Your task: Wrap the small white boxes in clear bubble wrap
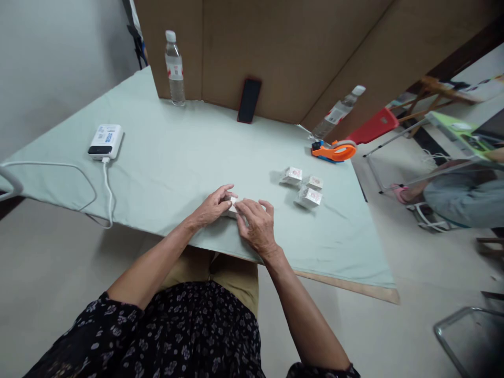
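A small white box (232, 208) sits on the pale green cloth near the table's front edge, largely covered by my fingers. From the left, my left hand (214, 206) closes on it with thumb and fingers. My right hand (258, 223) is curled against its other side, fingertips on the top. Off to the right of my hands stand several small boxes in clear wrap: one box (292, 176) at the back, another box (314, 182) beside it, and a third box (311, 197) in front.
An orange tape dispenser (334, 151) lies by a tilted water bottle (338, 113) at the right. A phone (249, 100) leans on the cardboard (252, 42), left of which stands another bottle (175, 71). A power bank (106, 140) trails a white cable. A person (464, 197) sits at the right.
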{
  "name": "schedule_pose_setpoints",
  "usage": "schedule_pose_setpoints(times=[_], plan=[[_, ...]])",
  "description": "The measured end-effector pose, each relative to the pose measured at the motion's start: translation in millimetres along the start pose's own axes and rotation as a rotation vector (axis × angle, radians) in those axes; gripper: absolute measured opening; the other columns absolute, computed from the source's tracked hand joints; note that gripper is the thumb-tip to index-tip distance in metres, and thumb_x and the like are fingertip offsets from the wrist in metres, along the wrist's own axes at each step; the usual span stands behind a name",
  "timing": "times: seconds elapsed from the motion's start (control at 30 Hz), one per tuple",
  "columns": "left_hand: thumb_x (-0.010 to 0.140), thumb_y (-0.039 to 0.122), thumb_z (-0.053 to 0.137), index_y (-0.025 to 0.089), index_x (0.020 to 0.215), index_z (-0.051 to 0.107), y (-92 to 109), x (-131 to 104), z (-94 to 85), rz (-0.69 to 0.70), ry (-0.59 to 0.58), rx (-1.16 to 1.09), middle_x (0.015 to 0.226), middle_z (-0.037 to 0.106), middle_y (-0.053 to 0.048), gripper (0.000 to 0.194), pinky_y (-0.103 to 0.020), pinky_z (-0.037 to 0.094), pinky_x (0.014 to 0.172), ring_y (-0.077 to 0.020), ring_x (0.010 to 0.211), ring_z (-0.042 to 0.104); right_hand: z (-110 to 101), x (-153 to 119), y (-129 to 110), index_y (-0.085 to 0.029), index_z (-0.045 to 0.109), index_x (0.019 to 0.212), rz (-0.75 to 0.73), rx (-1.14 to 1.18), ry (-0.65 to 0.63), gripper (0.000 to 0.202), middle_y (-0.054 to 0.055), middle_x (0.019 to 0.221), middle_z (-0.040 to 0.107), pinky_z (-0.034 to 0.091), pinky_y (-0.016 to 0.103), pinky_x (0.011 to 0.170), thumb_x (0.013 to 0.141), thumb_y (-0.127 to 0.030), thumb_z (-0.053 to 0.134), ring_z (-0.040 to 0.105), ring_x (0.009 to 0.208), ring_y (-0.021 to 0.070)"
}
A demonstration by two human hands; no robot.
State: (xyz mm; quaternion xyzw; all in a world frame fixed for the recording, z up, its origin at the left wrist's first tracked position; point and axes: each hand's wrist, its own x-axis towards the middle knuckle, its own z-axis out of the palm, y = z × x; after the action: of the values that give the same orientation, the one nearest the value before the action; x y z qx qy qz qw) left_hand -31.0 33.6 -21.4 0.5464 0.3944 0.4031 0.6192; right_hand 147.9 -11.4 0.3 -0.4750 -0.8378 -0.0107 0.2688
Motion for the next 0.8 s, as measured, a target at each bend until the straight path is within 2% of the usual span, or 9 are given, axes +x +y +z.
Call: schedule_pose_setpoints(times=[0.13, 0.27, 0.47, 0.63, 0.8], plan=[[0.083, 0.024, 0.060, 0.015, 0.141, 0.048, -0.8, 0.7, 2.0, 0.027, 0.046, -0.003, 0.122, 0.064, -0.009, 0.060, -0.032, 0.044, 0.098, -0.0173, 0.107, 0.059, 5.1, 0.6, -4.3, -0.024, 0.063, 0.121, -0.002, -0.041, -0.026, 0.030, 0.009, 0.119, 0.072, 0.027, 0.044, 0.106, 0.095, -0.017, 0.049, 0.060, 0.118, 0.0243], [0.082, 0.026, 0.061, 0.014, 0.139, 0.051, -1.5, 0.8, 2.3, 0.033, 0.046, -0.004, 0.120, 0.064, -0.010, 0.059, -0.033, 0.044, 0.100, -0.0182, 0.108, 0.060, 12.5, -1.3, -6.0, -0.023, 0.065, 0.120, 0.027, -0.053, 0.023, 0.029, 0.010, 0.118, 0.070, 0.030, 0.043, 0.105, 0.095, -0.018, 0.050, 0.057, 0.118, 0.0255], [0.084, 0.024, 0.057, 0.012, 0.136, 0.053, 0.1, -4.7, 6.3, 0.091, 0.084, 0.061, 0.134, 0.060, -0.015, 0.054, -0.035, 0.044, 0.103, -0.0208, 0.118, 0.057, 18.9, -6.6, -6.3, -0.022, 0.065, 0.119, 0.017, -0.070, 0.077, 0.027, 0.010, 0.118, 0.071, 0.032, 0.042, 0.102, 0.097, -0.020, 0.050, 0.058, 0.116, 0.0248], [0.085, 0.024, 0.056, 0.015, 0.136, 0.053, -4.0, -4.2, 7.2, 0.140, 0.079, 0.105, 0.122, 0.066, -0.011, 0.053, -0.032, 0.046, 0.097, -0.0187, 0.109, 0.060, 24.4, -10.3, -9.1, -0.023, 0.066, 0.120, 0.074, -0.048, 0.081, 0.029, 0.011, 0.122, 0.069, 0.032, 0.042, 0.101, 0.098, -0.019, 0.047, 0.056, 0.122, 0.0255], [0.084, 0.023, 0.056, 0.017, 0.134, 0.055, -5.5, 0.5, 4.9, 0.154, 0.060, 0.110, 0.117, 0.065, -0.008, 0.050, -0.029, 0.046, 0.094, -0.0168, 0.107, 0.060, 29.0, -8.9, -9.6, -0.023, 0.066, 0.119, 0.085, -0.021, 0.097, 0.028, 0.012, 0.123, 0.069, 0.034, 0.041, 0.100, 0.099, -0.020, 0.047, 0.057, 0.122, 0.0254]])
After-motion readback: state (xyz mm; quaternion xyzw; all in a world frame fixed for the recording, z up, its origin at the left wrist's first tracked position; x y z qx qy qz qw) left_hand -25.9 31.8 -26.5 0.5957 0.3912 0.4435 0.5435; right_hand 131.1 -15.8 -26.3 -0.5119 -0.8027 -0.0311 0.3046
